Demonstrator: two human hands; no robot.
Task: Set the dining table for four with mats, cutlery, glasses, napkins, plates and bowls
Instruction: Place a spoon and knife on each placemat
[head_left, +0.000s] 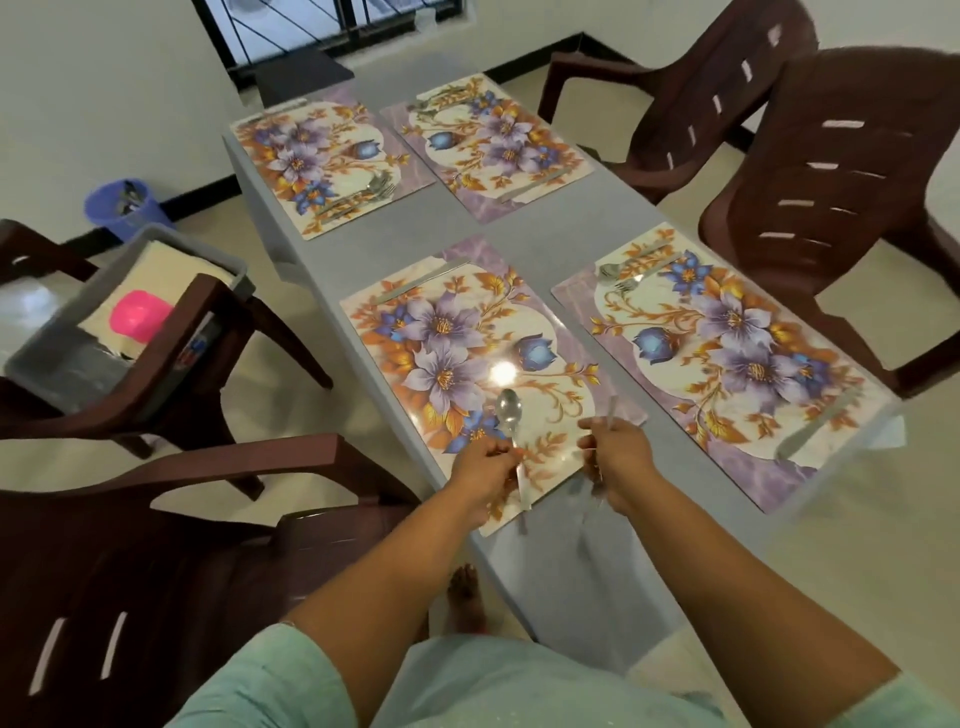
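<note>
Four floral mats lie on the grey table (561, 208). The near left mat (467, 364) is under my hands. My left hand (483, 467) pinches the handle of a steel spoon (508, 410), its bowl pointing away over the mat. My right hand (618, 457) grips another piece of cutlery (611, 410) by the middle; its kind is too blurred to tell. A knife (421, 283) lies at the far edge of this mat. The near right mat (727, 358), far left mat (327, 161) and far right mat (493, 140) each carry cutlery.
Brown plastic chairs stand around the table: two on the right (841, 208), two on the left (156, 545). A grey tub (57, 358) with a pink item (137, 316) and white sheets sits on the left chair. A blue basket (124, 208) of cutlery stands on the floor.
</note>
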